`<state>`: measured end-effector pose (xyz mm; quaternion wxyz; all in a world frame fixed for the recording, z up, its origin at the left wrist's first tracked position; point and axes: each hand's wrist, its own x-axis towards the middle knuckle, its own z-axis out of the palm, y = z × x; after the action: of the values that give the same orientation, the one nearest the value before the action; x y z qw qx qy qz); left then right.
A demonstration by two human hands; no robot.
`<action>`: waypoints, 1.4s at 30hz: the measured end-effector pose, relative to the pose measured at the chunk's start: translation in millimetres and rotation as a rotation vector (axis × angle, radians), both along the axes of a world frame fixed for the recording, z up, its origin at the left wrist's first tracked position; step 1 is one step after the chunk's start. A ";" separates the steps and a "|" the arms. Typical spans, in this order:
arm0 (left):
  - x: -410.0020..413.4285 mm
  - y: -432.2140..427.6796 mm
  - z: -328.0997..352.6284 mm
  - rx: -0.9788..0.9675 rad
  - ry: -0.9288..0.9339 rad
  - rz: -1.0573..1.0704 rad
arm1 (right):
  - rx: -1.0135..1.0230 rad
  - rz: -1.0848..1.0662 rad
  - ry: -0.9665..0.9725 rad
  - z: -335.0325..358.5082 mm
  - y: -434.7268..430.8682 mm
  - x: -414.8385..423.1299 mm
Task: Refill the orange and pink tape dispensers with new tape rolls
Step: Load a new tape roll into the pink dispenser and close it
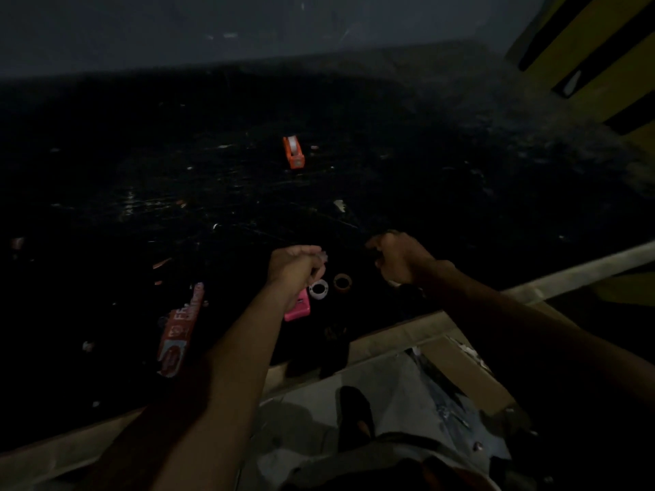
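Fingers (pixel 316 256) pinching clear tape, pink dispenser (pixel 297 308) near table edge (pixel 397 331)

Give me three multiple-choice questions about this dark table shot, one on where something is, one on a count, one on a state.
1. Where is the orange dispenser?
A. Far out on the table, beyond both hands
B. In the right hand
C. On the floor

2. How many loose rings lie beside the pink dispenser?
A. None
B. Two
C. Five

3. How does the left hand stand?
A. Flat on the table
B. Closed, pinching something small and pale
C. Out of view

Answers: 1 A, it sits alone, far past the hands. 2 B, a white ring and a brown ring. 3 B, its fingers are curled around a pale bit.
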<state>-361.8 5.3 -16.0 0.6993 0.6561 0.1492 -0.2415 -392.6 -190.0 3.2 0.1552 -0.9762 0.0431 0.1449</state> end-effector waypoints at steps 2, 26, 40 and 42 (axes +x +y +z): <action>-1.8 -14.1 -2.7 0.035 -0.001 -0.049 | -0.028 -0.035 0.029 -7.5 -18.8 -6.4; 2.9 -18.3 1.3 -0.049 0.066 -0.050 | 1.111 -0.399 0.037 -23.9 -16.8 -15.7; -15.1 43.7 20.0 -0.204 -0.035 0.019 | 1.515 -0.470 0.199 3.0 47.4 -9.2; -17.1 50.6 20.4 -0.218 -0.042 0.035 | 1.512 -0.454 0.203 4.5 53.4 -9.2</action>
<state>-379.0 55.9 4.4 0.7735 0.5783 0.1190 -0.2303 -401.8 -136.5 7.7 0.7969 -0.5556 0.1450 0.1877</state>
